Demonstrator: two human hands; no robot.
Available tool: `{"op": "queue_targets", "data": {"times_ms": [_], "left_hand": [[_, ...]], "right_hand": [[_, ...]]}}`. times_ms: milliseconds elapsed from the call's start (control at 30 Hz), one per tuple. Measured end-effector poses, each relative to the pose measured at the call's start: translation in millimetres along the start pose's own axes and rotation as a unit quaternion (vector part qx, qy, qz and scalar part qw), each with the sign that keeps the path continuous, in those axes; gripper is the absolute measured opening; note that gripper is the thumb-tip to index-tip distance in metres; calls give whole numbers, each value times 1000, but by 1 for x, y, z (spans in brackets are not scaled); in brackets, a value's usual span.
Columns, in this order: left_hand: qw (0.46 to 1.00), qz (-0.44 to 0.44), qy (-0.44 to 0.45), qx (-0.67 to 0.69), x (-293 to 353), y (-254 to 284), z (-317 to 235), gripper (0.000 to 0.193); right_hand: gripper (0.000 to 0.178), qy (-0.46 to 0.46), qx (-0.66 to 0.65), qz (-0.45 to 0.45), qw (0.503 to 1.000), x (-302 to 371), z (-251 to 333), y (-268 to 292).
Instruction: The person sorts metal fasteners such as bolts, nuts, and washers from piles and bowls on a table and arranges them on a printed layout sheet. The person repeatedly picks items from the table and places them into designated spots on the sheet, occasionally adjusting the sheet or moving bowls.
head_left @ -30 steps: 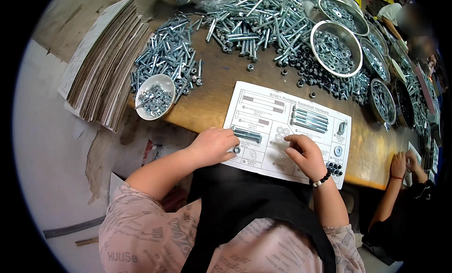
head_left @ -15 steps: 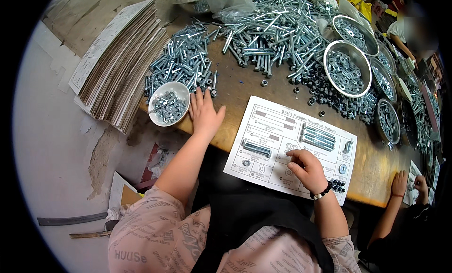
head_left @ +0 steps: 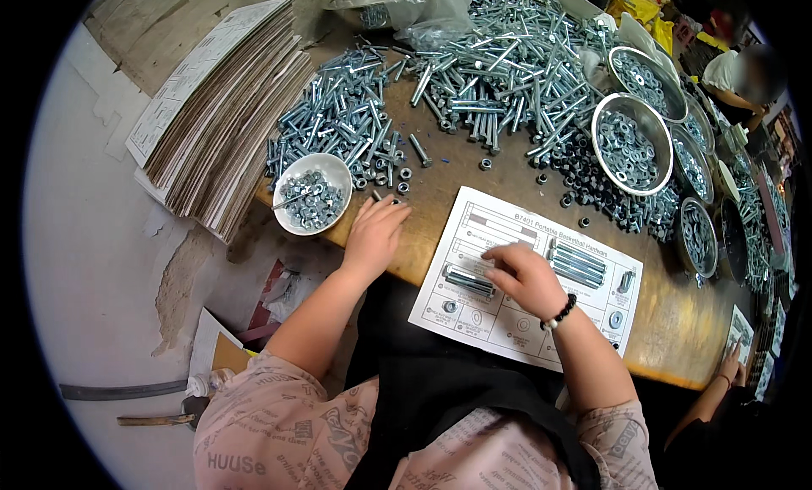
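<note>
Bent over the table near its front edge, my left hand (head_left: 375,236) has its fingertips at a small metal piece (head_left: 387,200), partly covered, whose kind I cannot make out. Just left of it stands a white bowl (head_left: 345,179) of nuts. My right hand (head_left: 529,280) hovers over a white printed sheet (head_left: 541,352), thumb and forefinger apart, nothing visible between them. Nearest to it is a short row of bolts (head_left: 468,280); longer bolts (head_left: 578,263) lie on the sheet's far right. A nut (head_left: 449,306) and a washer (head_left: 616,319) also rest on it.
A small bolt pile (head_left: 338,109) lies behind the bowl, a larger bolt heap (head_left: 507,59) further back. Black nuts (head_left: 592,169) and metal bowls of washers (head_left: 630,143) are at right. Stacked sheets (head_left: 220,109) stand left. A co-worker's hand (head_left: 729,367) is far right.
My right hand has moved left and away from me, toward the short bolts. My left fingers have drawn together and back toward me. A single bolt now lies beside the small pile.
</note>
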State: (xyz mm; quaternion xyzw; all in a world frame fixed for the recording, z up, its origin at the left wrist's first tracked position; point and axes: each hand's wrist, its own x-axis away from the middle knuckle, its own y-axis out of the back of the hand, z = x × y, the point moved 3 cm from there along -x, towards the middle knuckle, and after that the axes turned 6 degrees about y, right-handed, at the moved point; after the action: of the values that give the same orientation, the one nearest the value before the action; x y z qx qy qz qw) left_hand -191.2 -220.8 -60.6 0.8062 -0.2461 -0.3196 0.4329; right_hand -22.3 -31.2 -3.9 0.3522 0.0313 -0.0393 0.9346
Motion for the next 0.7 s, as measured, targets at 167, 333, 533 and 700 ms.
{"op": "queue_targets", "data": {"times_ms": [167,333,533,700], "left_hand": [[994,-49,74,60,10,15,2,31],[992,-67,93,-49,-8,10,-7,46],[986,-23,82,-140,-31,5,-12,41],[990,-22,54,-125,-39,-2,-16,36]], "right_hand": [[21,11,53,-11,998,-59,-4,-13],[28,95,184,-71,976,-114,-20,-41],[34,-98,265,-144,948,-142,-46,-9],[26,-46,216,-49,974,-152,-70,-19]]}}
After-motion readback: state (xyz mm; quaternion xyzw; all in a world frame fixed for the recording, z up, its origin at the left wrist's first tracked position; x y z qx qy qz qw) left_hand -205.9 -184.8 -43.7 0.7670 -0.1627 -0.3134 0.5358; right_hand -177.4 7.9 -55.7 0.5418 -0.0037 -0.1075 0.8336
